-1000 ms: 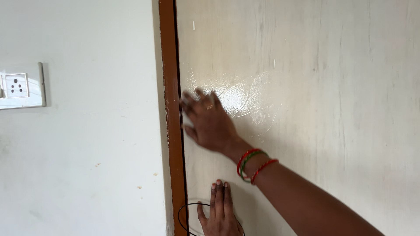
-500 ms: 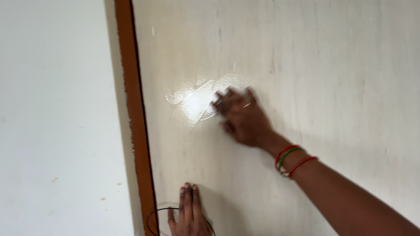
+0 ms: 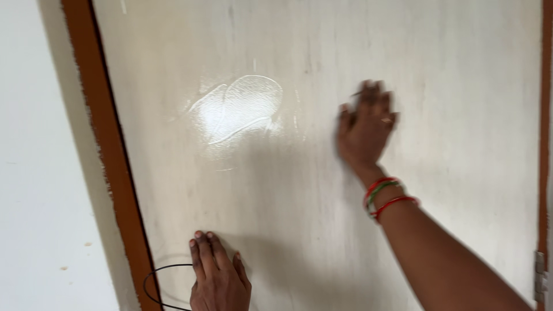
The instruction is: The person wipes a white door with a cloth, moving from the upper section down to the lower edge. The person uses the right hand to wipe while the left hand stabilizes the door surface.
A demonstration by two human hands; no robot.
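Note:
My right hand [image 3: 364, 131] presses flat against the cream door panel [image 3: 449, 69], right of centre, fingers pointing up. It wears a ring, and red and green bangles [image 3: 385, 194] sit on the wrist. Whether anything lies under the palm is hidden. A shiny wet smear [image 3: 239, 109] marks the door to the left of that hand. My left hand [image 3: 219, 277] rests flat on the lower door near the frame, fingers straight and together. A thin black loop [image 3: 151, 283] curves out from its left side.
A brown door frame [image 3: 106, 150] runs down the left, with a pale wall [image 3: 34, 173] beyond it. A brown strip [image 3: 544, 115] and a metal hinge [image 3: 539, 276] show at the right edge.
My right hand has slid to the right across the door, away from the frame, leaving the shiny smear behind it. The view has shifted right. My left hand stays low on the door.

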